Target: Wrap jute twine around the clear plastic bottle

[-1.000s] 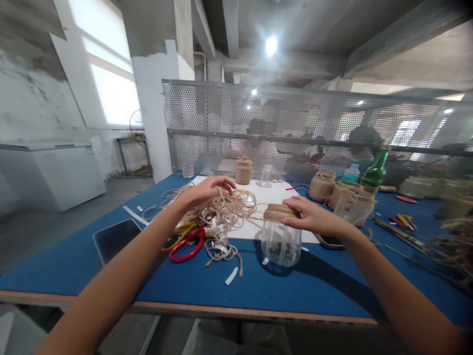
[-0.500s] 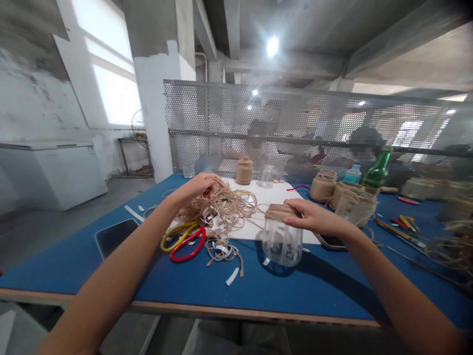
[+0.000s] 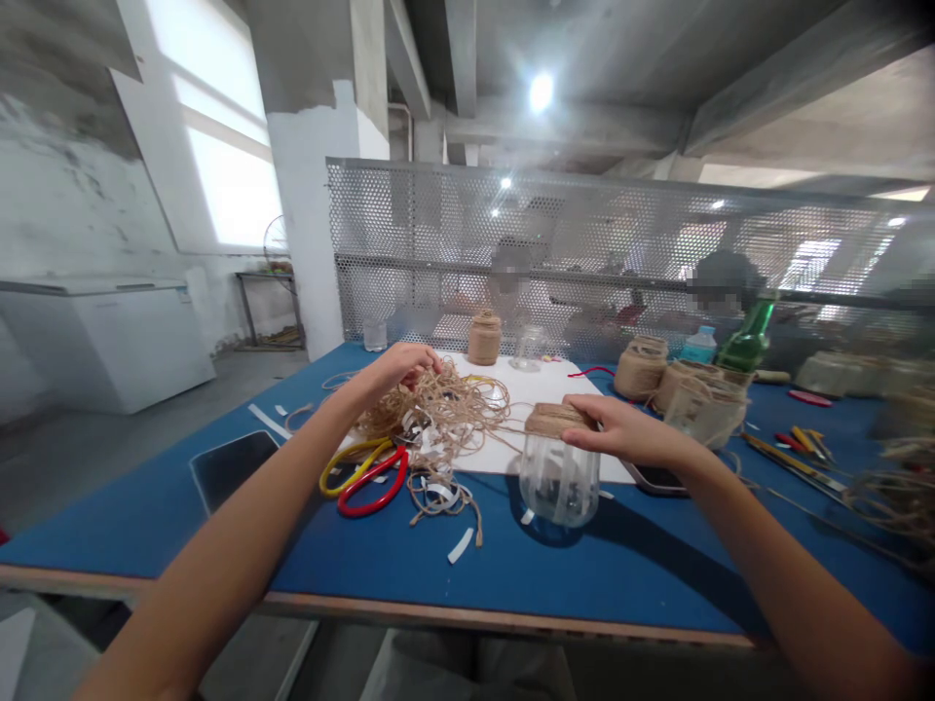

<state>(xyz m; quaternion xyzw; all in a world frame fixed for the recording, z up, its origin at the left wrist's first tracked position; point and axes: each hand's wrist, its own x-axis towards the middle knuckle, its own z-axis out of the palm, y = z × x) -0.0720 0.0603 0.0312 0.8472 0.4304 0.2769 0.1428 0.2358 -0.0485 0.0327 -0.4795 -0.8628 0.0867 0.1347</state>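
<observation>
My right hand [image 3: 620,428] grips the top of a clear glass jar [image 3: 559,487], which stands upright near the front of the table. Jute twine [image 3: 556,421] is wound around the jar's neck, and a strand runs from it leftward to a tangled twine pile [image 3: 430,404]. At the back of that pile is my left hand [image 3: 410,364], its fingers curled closed on twine; the fingertips are partly hidden. Scissors with one yellow and one red handle [image 3: 372,492] lie at the pile's front left, their blades covered by twine and paper scraps.
The blue table [image 3: 351,574] carries a white sheet [image 3: 504,375] and a dark phone-like slab [image 3: 230,465]. A twine-covered jar [image 3: 484,338] and a clear jar [image 3: 528,348] stand behind. Wrapped jars [image 3: 641,367], a green bottle [image 3: 749,336] and pens [image 3: 800,443] are to the right.
My left hand has shifted slightly at the pile and its fingers have curled in more. My right hand and the jar hold the same position; the view moved a little.
</observation>
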